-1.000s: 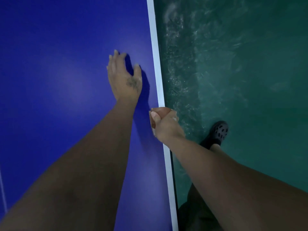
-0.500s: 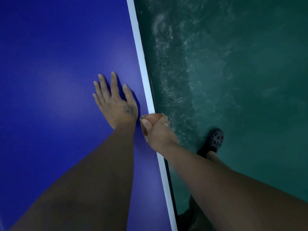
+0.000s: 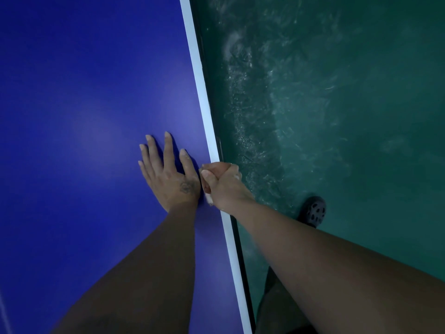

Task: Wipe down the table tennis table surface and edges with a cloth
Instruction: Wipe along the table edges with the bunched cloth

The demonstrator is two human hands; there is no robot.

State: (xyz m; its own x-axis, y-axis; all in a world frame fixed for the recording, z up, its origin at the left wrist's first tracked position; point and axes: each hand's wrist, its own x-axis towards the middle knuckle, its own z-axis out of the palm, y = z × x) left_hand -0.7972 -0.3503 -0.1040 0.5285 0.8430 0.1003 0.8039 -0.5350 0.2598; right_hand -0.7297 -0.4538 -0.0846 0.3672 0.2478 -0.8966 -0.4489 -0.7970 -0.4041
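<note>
**A:** Where's the cloth (image 3: 209,200)?

**B:** Mostly hidden. Only a pale scrap shows under the right hand (image 3: 222,183) at centre frame. Its grip is curled tight around the cloth and hooked over the white edge stripe (image 3: 199,75) of the blue bench (image 3: 84,116).

**A:** Why clamp it there?

**B:** I'd judge it lets the cloth rub the top and side of the edge at once.

**A:** And the left hand (image 3: 168,174)?

**B:** Just beside the right hand, left of centre. Its grip is spread flat on the blue surface and holds nothing, likely a brace for leaning. The green floor (image 3: 337,116) and a dark shoe (image 3: 313,210) fill the right of the frame.
</note>
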